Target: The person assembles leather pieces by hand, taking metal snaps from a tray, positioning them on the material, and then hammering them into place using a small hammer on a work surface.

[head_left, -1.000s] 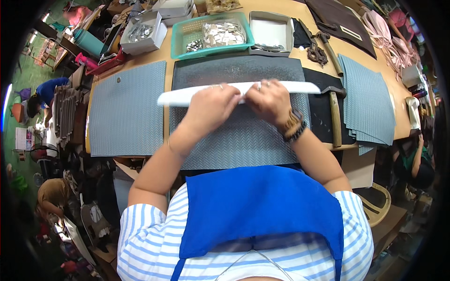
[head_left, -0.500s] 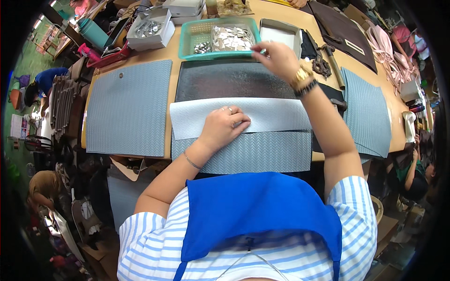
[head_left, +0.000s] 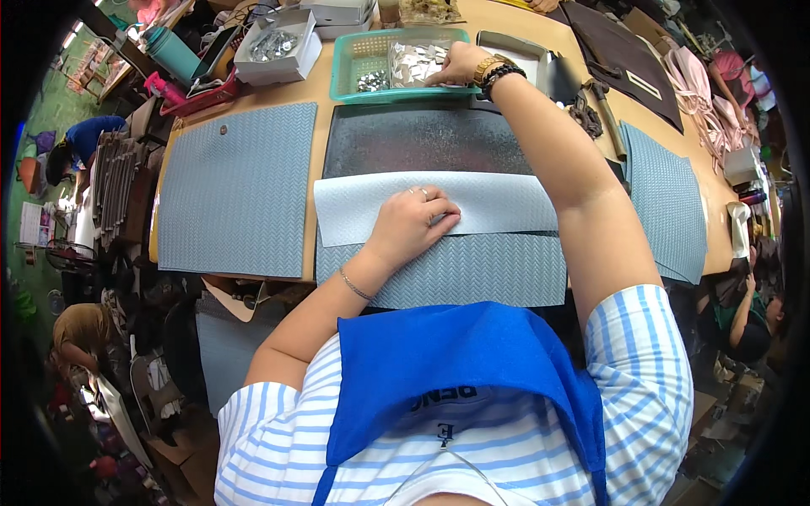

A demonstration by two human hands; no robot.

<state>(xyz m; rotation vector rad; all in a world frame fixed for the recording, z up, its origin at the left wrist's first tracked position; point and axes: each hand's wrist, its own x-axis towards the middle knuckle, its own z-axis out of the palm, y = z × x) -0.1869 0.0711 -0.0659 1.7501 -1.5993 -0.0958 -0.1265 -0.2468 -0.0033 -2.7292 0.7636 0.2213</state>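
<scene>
My left hand (head_left: 415, 221) rests on the pale turned-over flap (head_left: 506, 202) of a blue-grey sheet with a woven pattern (head_left: 498, 274). Its thumb and fingertips are pinched together there; whatever they hold is hidden. Stretched forward, my right hand (head_left: 460, 66) dips into the right side of a green plastic basket (head_left: 339, 72). The fingers are bent together at a heap of small whitish flat pieces (head_left: 413, 61), and anything between them is too small to make out. Small shiny metal parts (head_left: 371, 82) lie beside that heap.
A dark worn board (head_left: 405, 139) lies under the sheet. More blue-grey sheets lie flat, one at left (head_left: 236, 190) with a small round part on it, others at right (head_left: 662, 202). A hammer (head_left: 607, 122), white boxes (head_left: 274, 51) and a red tray (head_left: 202, 101) stand around.
My right hand has moved left and down into the basket, its fingers drawing together at the whitish pieces. The left hand keeps its place on the flap. The whole view has shifted slightly.
</scene>
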